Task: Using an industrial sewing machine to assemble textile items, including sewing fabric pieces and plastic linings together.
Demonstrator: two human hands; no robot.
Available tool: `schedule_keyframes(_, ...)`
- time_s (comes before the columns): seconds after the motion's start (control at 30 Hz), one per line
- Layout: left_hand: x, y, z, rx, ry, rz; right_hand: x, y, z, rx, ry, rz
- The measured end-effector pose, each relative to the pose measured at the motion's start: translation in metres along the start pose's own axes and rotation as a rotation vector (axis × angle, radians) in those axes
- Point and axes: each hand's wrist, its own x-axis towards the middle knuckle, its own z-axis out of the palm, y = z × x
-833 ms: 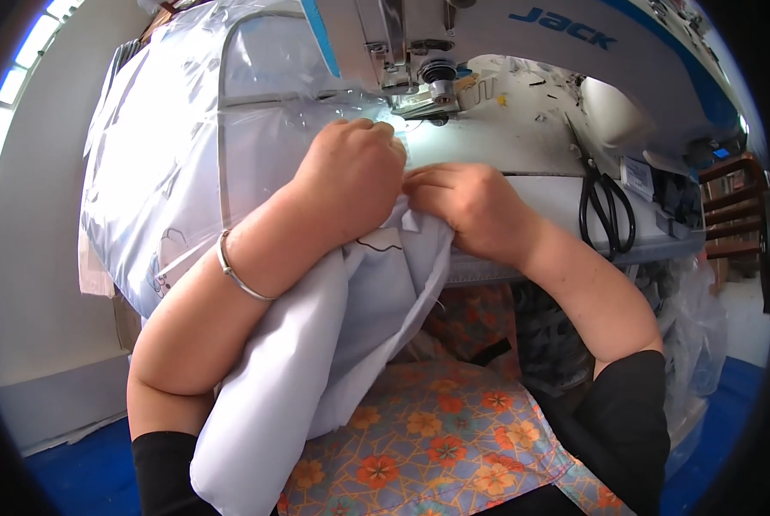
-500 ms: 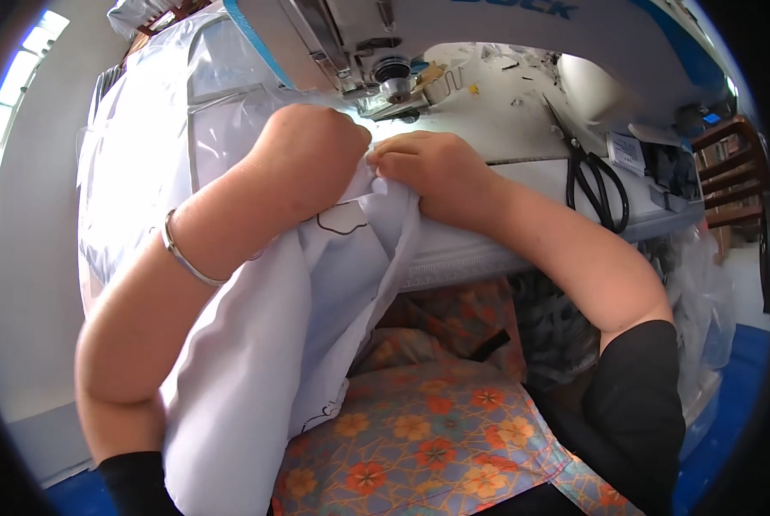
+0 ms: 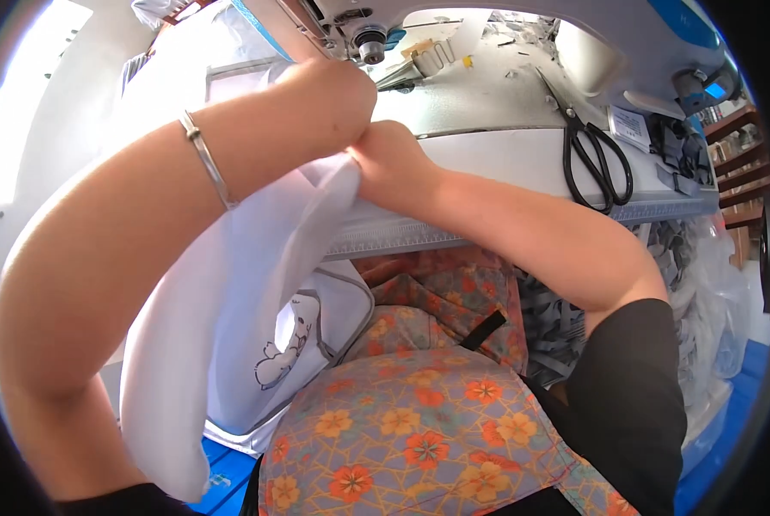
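Note:
White cloth (image 3: 252,249) hangs from my hands over the table's front edge and down to the left of my lap. Its lower part has a grey-edged panel with a black line drawing (image 3: 283,354). My left hand (image 3: 338,99), bent over at the wrist, is closed on the cloth's upper end, its fingertips mostly hidden. Just below and touching it, my right hand (image 3: 392,162) is closed on the gathered cloth. Both are in front of the sewing machine's needle area (image 3: 369,43), nearer to me than the metal folder attachment (image 3: 424,64).
Black-handled scissors (image 3: 593,163) lie on the table (image 3: 488,159) to the right, beside a white label (image 3: 630,127) and dark strips (image 3: 677,150). Thread scraps dot the far surface. Grey strips (image 3: 548,331) fill a space below. A floral apron (image 3: 411,421) covers my lap.
My left arm has swung outward and its hand has turned over. The cloth has shifted left and opened out, showing more of the drawing. The machine appears higher in view.

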Motion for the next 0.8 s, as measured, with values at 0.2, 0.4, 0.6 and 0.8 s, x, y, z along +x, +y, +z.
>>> schedule_keyframes(0.2, -0.008, 0.003, 0.099, -0.269, 0.611, -0.033, -0.026, 0.019, -0.013, -0.004, 0.041, -0.437)
schedule_keyframes(0.4, -0.009, -0.008, 0.108, -0.267, 0.902, 0.155, -0.039, 0.025, -0.033, -0.292, 0.06, -0.368)
schedule_keyframes(0.6, -0.007, -0.015, 0.098, -0.342, 0.778, 0.176, -0.02, 0.023, -0.024, -0.362, 0.238, -0.483)
schedule_keyframes(0.8, 0.002, -0.031, 0.084, -0.27, 0.653, 0.221, -0.01, 0.027, -0.027, -0.304, 0.132, -0.368)
